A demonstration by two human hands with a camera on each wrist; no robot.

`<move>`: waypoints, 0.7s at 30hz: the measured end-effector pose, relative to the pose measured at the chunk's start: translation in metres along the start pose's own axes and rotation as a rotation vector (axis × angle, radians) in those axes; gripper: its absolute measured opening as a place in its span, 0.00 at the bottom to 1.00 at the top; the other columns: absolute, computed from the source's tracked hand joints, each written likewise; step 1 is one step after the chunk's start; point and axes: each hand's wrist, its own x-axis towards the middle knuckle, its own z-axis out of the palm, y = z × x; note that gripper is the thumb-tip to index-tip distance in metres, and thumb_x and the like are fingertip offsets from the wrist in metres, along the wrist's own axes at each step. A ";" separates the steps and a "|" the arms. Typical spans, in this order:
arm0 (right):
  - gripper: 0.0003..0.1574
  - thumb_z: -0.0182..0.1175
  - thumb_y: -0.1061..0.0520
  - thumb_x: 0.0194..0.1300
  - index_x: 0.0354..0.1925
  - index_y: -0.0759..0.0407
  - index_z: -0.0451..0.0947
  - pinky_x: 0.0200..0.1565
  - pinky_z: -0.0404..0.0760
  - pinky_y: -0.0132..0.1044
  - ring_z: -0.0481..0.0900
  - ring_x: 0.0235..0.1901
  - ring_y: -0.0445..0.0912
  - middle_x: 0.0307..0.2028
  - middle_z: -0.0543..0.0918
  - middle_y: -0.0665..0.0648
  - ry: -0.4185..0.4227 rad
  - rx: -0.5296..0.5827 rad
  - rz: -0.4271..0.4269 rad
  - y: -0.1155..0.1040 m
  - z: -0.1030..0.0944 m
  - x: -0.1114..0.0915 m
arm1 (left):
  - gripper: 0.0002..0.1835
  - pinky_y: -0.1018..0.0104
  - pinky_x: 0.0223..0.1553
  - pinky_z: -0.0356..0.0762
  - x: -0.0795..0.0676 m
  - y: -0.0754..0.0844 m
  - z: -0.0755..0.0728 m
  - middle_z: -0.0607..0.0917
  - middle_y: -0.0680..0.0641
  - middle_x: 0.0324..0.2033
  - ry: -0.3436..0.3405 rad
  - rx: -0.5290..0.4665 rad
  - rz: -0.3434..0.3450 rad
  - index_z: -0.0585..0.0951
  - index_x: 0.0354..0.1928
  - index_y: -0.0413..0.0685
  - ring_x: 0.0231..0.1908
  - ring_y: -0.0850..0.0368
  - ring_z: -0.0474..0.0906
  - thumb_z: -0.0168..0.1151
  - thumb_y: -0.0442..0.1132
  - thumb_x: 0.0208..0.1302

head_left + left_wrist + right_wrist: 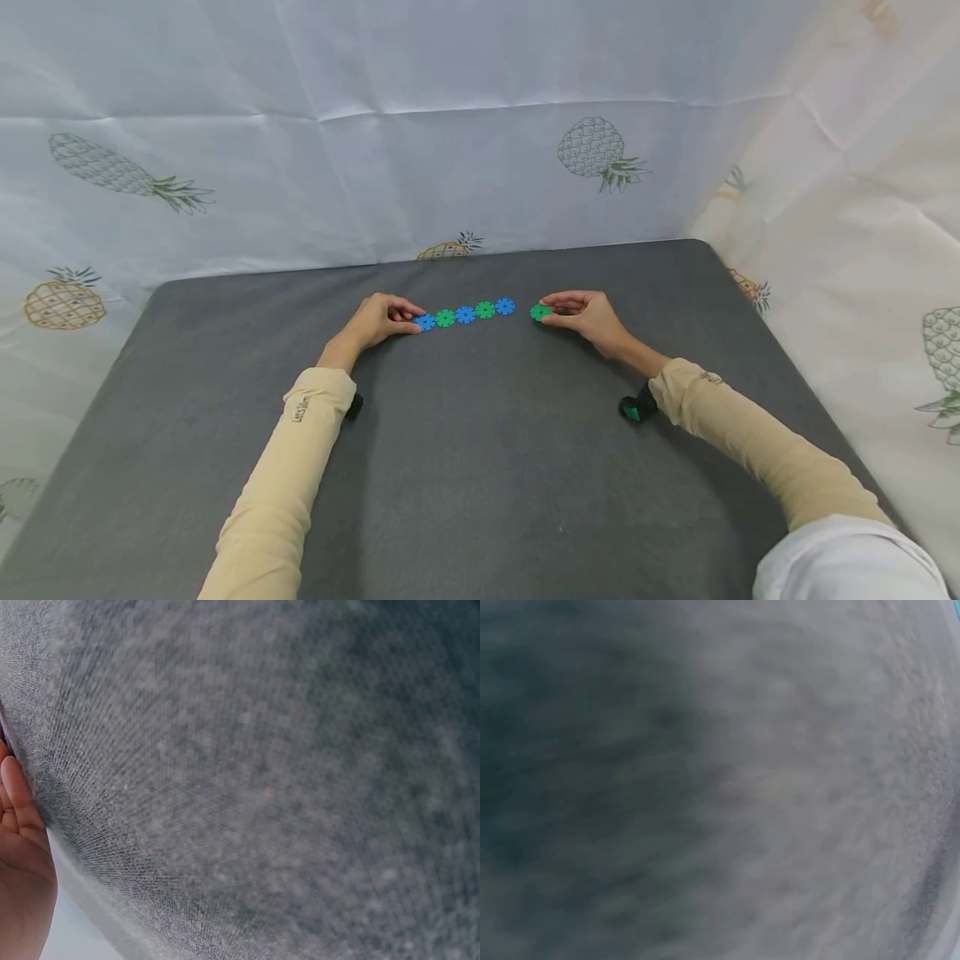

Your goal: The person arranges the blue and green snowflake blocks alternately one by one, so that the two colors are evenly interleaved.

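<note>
A row of several notched interlocking discs, blue and green by turns, stretches across the far part of the grey table in the head view. At its left end, my left hand (375,320) pinches a blue disc (427,322) between thumb and fingers. A blue disc (505,307) forms the row's right end. To the right of that, across a short gap, my right hand (592,319) holds a separate green disc (538,312) by its right edge. Part of the left hand (26,855) shows at the left edge of the left wrist view; the right wrist view is mostly blurred cloth.
Grey cloth covers the table (480,450). Behind it hangs a white curtain (450,183) with pineapple prints, and another curtain stretch (862,233) runs along the right side. A black wrist strap (637,407) hangs under the right forearm.
</note>
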 end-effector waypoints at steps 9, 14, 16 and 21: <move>0.24 0.68 0.69 0.55 0.52 0.76 0.77 0.48 0.78 0.35 0.82 0.46 0.42 0.49 0.82 0.67 -0.029 0.023 0.040 0.004 0.000 0.015 | 0.15 0.65 0.32 0.67 -0.001 0.001 -0.001 0.82 0.47 0.32 0.001 -0.003 0.010 0.86 0.46 0.42 0.26 0.56 0.71 0.72 0.36 0.56; 0.24 0.67 0.71 0.56 0.51 0.76 0.77 0.46 0.79 0.34 0.82 0.45 0.42 0.49 0.82 0.67 -0.021 0.020 0.059 0.003 0.000 0.021 | 0.15 0.65 0.31 0.67 -0.001 0.001 -0.001 0.81 0.47 0.32 -0.003 -0.015 0.000 0.86 0.46 0.42 0.26 0.57 0.70 0.71 0.36 0.56; 0.23 0.66 0.71 0.56 0.52 0.77 0.76 0.46 0.79 0.33 0.82 0.45 0.42 0.48 0.83 0.66 -0.024 0.016 0.057 0.004 0.000 0.023 | 0.15 0.65 0.31 0.67 -0.001 0.001 -0.001 0.81 0.47 0.32 -0.002 -0.018 0.001 0.86 0.46 0.42 0.26 0.57 0.70 0.72 0.36 0.56; 0.24 0.67 0.71 0.56 0.51 0.77 0.77 0.45 0.79 0.33 0.83 0.45 0.43 0.47 0.83 0.65 -0.012 0.007 0.065 0.005 0.002 0.029 | 0.15 0.65 0.32 0.67 -0.001 0.002 -0.001 0.81 0.46 0.32 0.003 -0.020 0.013 0.86 0.46 0.41 0.26 0.56 0.70 0.72 0.35 0.55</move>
